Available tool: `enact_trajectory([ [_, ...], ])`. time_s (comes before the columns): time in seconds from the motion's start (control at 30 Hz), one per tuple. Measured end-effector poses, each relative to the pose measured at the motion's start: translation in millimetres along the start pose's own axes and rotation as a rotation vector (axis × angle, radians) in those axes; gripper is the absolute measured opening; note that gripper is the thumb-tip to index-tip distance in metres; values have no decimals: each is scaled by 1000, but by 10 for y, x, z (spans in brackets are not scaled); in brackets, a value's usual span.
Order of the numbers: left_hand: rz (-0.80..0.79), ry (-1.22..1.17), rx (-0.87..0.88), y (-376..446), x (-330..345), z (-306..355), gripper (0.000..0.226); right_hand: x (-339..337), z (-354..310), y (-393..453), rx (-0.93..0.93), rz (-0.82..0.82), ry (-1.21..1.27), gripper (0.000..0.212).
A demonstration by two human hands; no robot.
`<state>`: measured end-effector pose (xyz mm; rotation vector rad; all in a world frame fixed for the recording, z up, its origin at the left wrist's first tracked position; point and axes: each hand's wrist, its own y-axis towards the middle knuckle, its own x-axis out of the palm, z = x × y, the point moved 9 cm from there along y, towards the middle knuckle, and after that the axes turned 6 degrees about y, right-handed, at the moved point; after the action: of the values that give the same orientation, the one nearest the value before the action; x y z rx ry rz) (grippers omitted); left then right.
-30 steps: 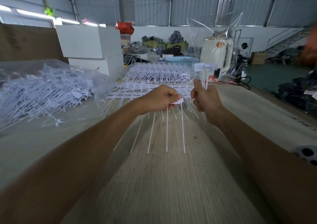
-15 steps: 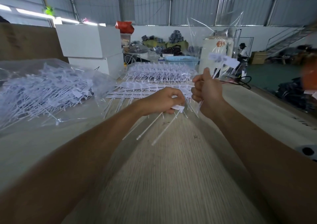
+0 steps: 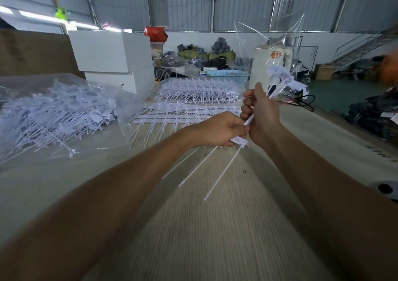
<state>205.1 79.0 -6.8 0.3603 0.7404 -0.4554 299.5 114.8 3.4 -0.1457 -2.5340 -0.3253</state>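
Three ties (image 3: 237, 140) gripped by left hand (image 3: 217, 130) trail toward 7 o'clock; right hand (image 3: 261, 115) clutches a bundle (image 3: 280, 80) at 1 o'clock.

Open passage over near tabletop (image 3: 204, 237); tie sheets (image 3: 193, 111) ahead, bagged ties (image 3: 58, 117) left.

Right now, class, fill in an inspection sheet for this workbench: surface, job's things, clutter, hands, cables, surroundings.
Surface: pale wood-grain table.
Job's things: strip of white ties, three tails hanging; bundle of loose ties.
Clutter: bag of ties at left; rows of strips ahead; white boxes; blue basket.
Hands: left hand grips the strip; right hand grips the bundle.
Cables: black cable at the table's far right.
Surroundings: warehouse, metal roof, stairs at right.
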Motion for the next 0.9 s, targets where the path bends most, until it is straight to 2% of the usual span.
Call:
enact_trajectory([
  [0.1,104,-43,-9,3,-170,-80,36,104,34,-12,44,-59,-94,35],
  [0.23,164,-52,-8,10,-303,-198,26,221,83,-60,73,-104,-36,41],
  [0.37,187,-1,33,63,-308,-226,20,185,-30,6,2,-26,87,41],
  [0.43,207,52,43,63,-359,-275,18,33,-149,58,-82,51,-58,37],
  [0.5,247,102,54,52,-451,-321,16,-71,-187,91,-138,54,-370,33],
  [0.57,295,164,56,39,-541,-343,10,-75,-14,88,-75,-44,-590,31],
  [0.67,388,189,98,7,-637,-280,10,38,372,-16,162,-265,-611,41],
  [0.73,424,140,122,-22,-663,-241,10,143,474,-78,201,-377,-624,48],
  [0.8,456,155,117,-47,-694,-231,8,222,484,-104,175,-429,-632,51],
  [0.9,524,252,61,-40,-782,-286,5,235,457,-89,174,-401,-545,40],
])
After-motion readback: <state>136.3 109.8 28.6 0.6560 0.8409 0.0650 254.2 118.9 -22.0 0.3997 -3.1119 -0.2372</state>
